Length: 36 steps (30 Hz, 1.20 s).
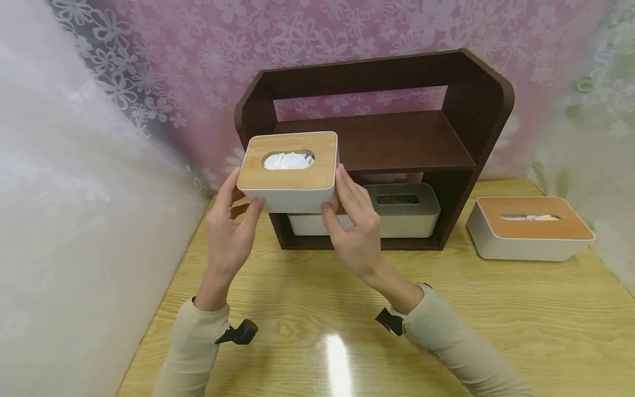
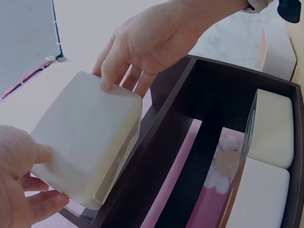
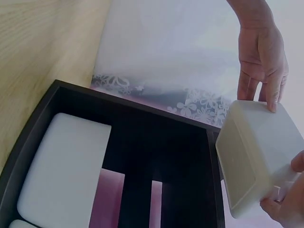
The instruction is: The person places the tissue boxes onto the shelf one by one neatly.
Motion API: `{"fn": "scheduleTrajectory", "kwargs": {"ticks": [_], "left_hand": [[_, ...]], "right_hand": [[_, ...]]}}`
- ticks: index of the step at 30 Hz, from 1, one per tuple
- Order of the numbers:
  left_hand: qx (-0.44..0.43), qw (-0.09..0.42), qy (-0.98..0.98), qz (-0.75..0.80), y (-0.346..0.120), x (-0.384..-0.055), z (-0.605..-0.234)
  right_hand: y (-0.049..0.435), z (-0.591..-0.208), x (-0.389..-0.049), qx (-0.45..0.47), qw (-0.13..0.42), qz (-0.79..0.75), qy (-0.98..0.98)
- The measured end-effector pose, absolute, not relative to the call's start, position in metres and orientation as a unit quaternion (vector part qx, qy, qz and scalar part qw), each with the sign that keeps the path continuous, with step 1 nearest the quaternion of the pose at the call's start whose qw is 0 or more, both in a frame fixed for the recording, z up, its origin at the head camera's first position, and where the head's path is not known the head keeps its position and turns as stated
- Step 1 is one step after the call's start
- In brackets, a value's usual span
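Observation:
A white tissue box with a wooden lid is held up in front of the left part of a dark brown shelf, at upper-board height. White tissue shows in its oval slot. My left hand grips its left end, thumb on the front face. On the right end, my right hand grips with the thumb near the lower front corner. The left wrist view shows the box's pale underside between both hands. From the right wrist, its lower edge appears near the shelf board; contact is unclear.
In the lower compartment stand a grey-topped box and a white box partly hidden behind the held one. Another wooden-lidded tissue box sits on the table to the right. Patterned curtains hang behind and at both sides.

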<state>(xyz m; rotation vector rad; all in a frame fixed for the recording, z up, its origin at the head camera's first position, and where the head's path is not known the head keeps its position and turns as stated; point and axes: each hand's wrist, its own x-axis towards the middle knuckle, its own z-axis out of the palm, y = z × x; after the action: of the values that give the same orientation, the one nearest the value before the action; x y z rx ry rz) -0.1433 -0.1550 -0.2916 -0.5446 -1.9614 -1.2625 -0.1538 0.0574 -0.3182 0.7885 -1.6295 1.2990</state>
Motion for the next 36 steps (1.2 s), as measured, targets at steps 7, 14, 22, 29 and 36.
{"fn": "scheduleTrajectory", "kwargs": {"ticks": [7,14,22,29,36], "left_hand": [[-0.208,0.365,-0.76,-0.496,-0.149,-0.15,-0.285],[-0.209,0.371,-0.754,-0.501,-0.146,-0.154,-0.28],[-0.218,0.376,-0.742,-0.51,-0.145,-0.159,-0.275],[-0.219,0.375,-0.739,-0.515,-0.143,-0.162,-0.273],[-0.215,0.366,-0.745,-0.514,-0.14,-0.169,-0.273]], "right_hand": [[0.065,-0.311,-0.16,0.298,0.419,0.535,-0.67],[0.068,-0.304,-0.163,0.292,0.4,0.545,-0.677],[0.069,-0.295,-0.164,0.289,0.389,0.553,-0.678],[0.07,-0.291,-0.167,0.291,0.386,0.555,-0.677],[0.071,-0.291,-0.176,0.285,0.376,0.564,-0.678]]}}
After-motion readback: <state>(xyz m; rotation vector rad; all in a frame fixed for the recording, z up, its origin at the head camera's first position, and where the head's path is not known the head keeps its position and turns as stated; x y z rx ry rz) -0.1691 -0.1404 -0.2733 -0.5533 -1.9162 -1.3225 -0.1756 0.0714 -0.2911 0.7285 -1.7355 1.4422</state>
